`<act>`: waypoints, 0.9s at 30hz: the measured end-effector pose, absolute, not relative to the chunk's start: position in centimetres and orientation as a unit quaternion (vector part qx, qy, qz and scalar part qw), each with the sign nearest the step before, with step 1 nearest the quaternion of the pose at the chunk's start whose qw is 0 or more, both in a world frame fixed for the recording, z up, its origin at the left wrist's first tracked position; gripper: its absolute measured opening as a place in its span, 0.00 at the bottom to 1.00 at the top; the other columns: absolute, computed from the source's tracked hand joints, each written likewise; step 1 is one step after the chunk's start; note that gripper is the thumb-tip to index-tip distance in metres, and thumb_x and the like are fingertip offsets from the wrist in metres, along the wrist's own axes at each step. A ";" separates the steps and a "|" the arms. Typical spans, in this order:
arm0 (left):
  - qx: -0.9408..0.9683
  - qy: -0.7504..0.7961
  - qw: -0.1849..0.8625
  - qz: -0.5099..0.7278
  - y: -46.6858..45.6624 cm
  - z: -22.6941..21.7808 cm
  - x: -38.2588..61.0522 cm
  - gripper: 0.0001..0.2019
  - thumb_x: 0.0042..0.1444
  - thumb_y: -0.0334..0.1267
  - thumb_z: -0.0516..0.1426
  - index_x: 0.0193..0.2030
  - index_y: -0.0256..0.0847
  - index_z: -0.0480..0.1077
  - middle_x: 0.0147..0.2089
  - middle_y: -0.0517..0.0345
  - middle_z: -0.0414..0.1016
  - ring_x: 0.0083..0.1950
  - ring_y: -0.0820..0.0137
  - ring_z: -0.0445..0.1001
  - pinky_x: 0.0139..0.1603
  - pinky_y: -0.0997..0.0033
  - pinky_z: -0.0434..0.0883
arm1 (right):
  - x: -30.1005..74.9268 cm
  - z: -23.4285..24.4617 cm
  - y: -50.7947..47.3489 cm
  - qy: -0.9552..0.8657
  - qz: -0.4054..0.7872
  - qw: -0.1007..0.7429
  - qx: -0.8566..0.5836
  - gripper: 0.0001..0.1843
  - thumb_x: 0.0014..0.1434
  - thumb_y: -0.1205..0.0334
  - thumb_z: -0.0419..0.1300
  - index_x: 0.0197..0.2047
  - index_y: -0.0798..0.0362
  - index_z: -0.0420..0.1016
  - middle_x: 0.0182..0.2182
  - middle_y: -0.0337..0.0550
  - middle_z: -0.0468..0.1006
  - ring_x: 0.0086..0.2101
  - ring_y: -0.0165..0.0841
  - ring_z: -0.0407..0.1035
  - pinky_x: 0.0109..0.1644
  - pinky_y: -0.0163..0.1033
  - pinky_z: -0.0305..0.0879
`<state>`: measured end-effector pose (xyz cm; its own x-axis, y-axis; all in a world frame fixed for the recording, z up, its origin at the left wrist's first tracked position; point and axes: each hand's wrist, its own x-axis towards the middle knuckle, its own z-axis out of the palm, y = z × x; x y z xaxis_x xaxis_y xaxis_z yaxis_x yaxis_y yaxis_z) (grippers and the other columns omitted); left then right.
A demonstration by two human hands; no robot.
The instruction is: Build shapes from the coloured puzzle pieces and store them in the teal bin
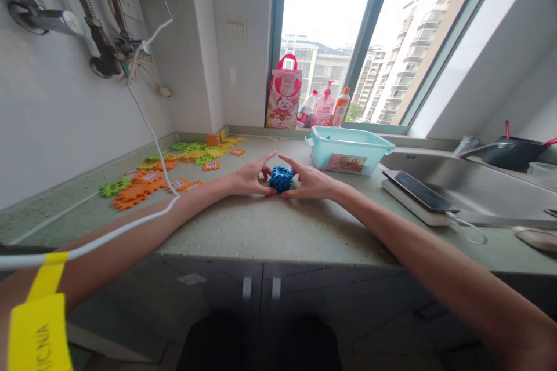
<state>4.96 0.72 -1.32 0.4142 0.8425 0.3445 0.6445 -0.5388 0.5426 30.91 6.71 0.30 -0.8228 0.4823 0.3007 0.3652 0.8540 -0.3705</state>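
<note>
blue tile cube (281, 178) sits mid-counter on the green speckled countertop (278, 226), just in front of the teal plastic bin (374, 162). left hand (249, 178) presses the cube's left side and right hand (312, 182) its right side; both hands half-curled around it, thumbs low near the counter, index fingers stretched out over the top, tips near each other but apart. So the cube is clamped between the 2 hands; its underside looks to rest on the counter. A small red piece (264, 175) lies just left of the cube, mostly hidden by the left fingers.

Loose tiles (152, 177) in orange, green and yellow are spread over the far-left part of the counter, well apart from the hands. White cable (148, 122) drops from the wall fittings and runs across the left forearm; yellow band (41, 324) is on the left arm near the camera. Phone (420, 190) lies face up on a flat white slab (407, 204) right of the hands, at the edge of the steel sink (456, 177). Pink bag (284, 95) stands on the window sill with 3 bottles (324, 107) just beside it.
</note>
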 end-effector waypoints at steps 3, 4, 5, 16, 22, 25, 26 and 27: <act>0.825 0.454 0.158 0.297 0.5 -1.2 5.2 0.59 0.51 0.49 0.70 0.83 0.39 0.43 0.49 0.51 0.80 0.44 0.63 0.78 0.45 0.66 0.71 | 30.9 0.5 6.5 -0.943 0.141 0.187 -0.238 0.61 0.54 0.47 0.75 0.81 0.50 0.48 0.48 0.52 0.82 0.47 0.46 0.78 0.55 0.50 0.72; 0.825 0.455 0.155 0.296 0.4 -1.1 5.2 0.59 0.51 0.49 0.70 0.83 0.39 0.43 0.49 0.51 0.80 0.44 0.63 0.78 0.45 0.66 0.71 | 30.9 0.5 6.5 -0.942 0.141 0.188 -0.239 0.61 0.54 0.48 0.75 0.81 0.51 0.49 0.47 0.51 0.82 0.45 0.45 0.78 0.53 0.49 0.72; 0.826 0.456 0.151 0.296 0.3 -1.0 5.2 0.59 0.51 0.49 0.70 0.83 0.39 0.43 0.48 0.51 0.80 0.44 0.63 0.78 0.45 0.66 0.71 | 30.9 0.5 6.5 -0.942 0.141 0.188 -0.239 0.60 0.54 0.48 0.75 0.81 0.51 0.49 0.46 0.50 0.82 0.44 0.45 0.78 0.52 0.48 0.73; 0.819 0.462 0.130 0.314 0.1 -1.0 5.2 0.63 0.49 0.49 0.72 0.83 0.38 0.40 0.45 0.53 0.82 0.45 0.61 0.80 0.48 0.65 0.72 | 30.8 0.0 6.9 -0.940 0.156 0.217 -0.210 0.55 0.54 0.54 0.73 0.79 0.50 0.54 0.43 0.46 0.84 0.41 0.42 0.78 0.50 0.47 0.74; 0.807 0.472 0.150 0.321 0.2 -1.0 5.0 0.63 0.47 0.49 0.73 0.83 0.37 0.41 0.47 0.51 0.82 0.46 0.61 0.79 0.45 0.66 0.71 | 30.8 0.1 6.7 -0.935 0.168 0.223 -0.217 0.57 0.54 0.53 0.73 0.80 0.51 0.52 0.47 0.49 0.84 0.44 0.44 0.79 0.49 0.46 0.76; 0.804 0.471 0.156 0.328 0.4 -1.0 5.0 0.64 0.47 0.49 0.73 0.83 0.37 0.41 0.47 0.51 0.82 0.48 0.60 0.79 0.47 0.66 0.71 | 30.9 0.3 6.6 -0.933 0.174 0.220 -0.226 0.56 0.55 0.54 0.73 0.80 0.50 0.52 0.46 0.48 0.85 0.42 0.42 0.80 0.48 0.45 0.76; 0.802 0.473 0.157 0.330 0.4 -1.0 5.0 0.65 0.46 0.49 0.73 0.83 0.36 0.41 0.48 0.50 0.82 0.48 0.60 0.79 0.48 0.65 0.71 | 30.9 0.4 6.6 -0.932 0.176 0.220 -0.227 0.56 0.55 0.54 0.73 0.80 0.50 0.52 0.45 0.48 0.85 0.42 0.42 0.80 0.48 0.45 0.76; 0.799 0.474 0.160 0.333 0.4 -1.0 5.0 0.65 0.46 0.49 0.74 0.83 0.35 0.41 0.48 0.50 0.82 0.48 0.60 0.79 0.48 0.65 0.71 | 30.9 0.4 6.7 -0.932 0.179 0.220 -0.226 0.56 0.56 0.54 0.73 0.80 0.50 0.51 0.45 0.48 0.85 0.41 0.42 0.80 0.48 0.45 0.77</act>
<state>5.03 0.39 -0.96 0.3284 0.8648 0.3798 0.6517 -0.4986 0.5716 30.93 6.67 0.39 -0.8009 0.4996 0.3302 0.3419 0.8342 -0.4327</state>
